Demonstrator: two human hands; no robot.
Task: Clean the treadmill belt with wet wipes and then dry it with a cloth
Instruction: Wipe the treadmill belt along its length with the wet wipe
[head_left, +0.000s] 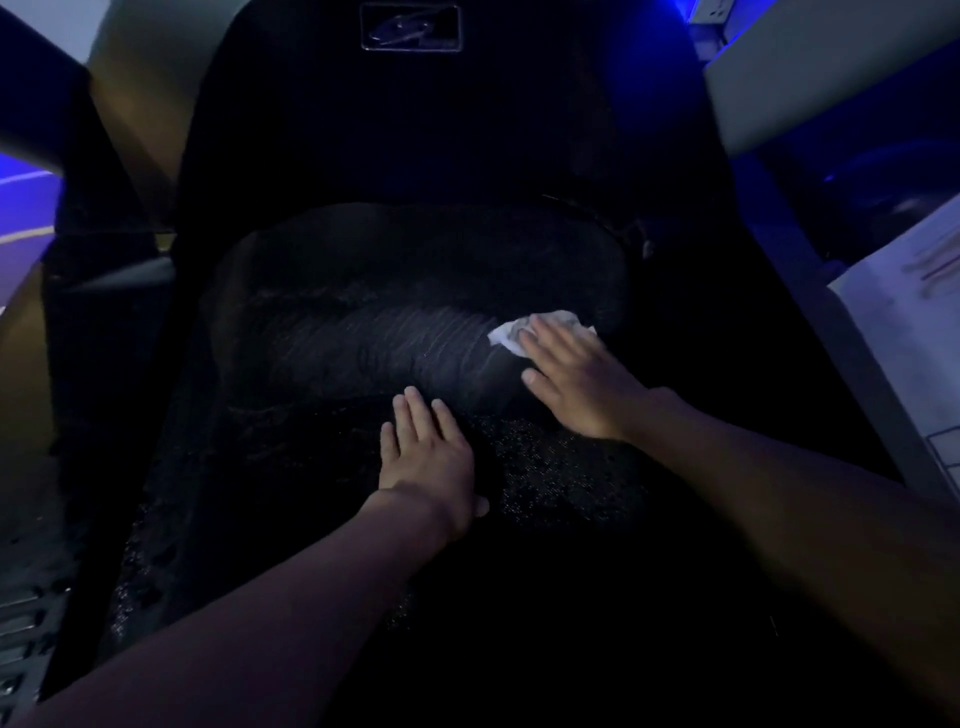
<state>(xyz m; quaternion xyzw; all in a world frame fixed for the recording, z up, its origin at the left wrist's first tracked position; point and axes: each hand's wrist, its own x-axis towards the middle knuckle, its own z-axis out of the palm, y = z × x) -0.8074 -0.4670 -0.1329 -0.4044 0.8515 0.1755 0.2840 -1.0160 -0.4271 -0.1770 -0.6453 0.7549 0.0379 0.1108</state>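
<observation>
Hands at work on the dark treadmill belt, as I follow through the head camera. My right hand, fingers straight and flat, presses a white wet wipe onto the belt near its right edge, toward the far end below the motor hood. My left hand lies open, palm down, mid-belt, holding nothing. Pale streaks run leftward from the wipe, so I judge the wet pass partly done; the near stretch looks untouched, and no drying cloth is in sight.
</observation>
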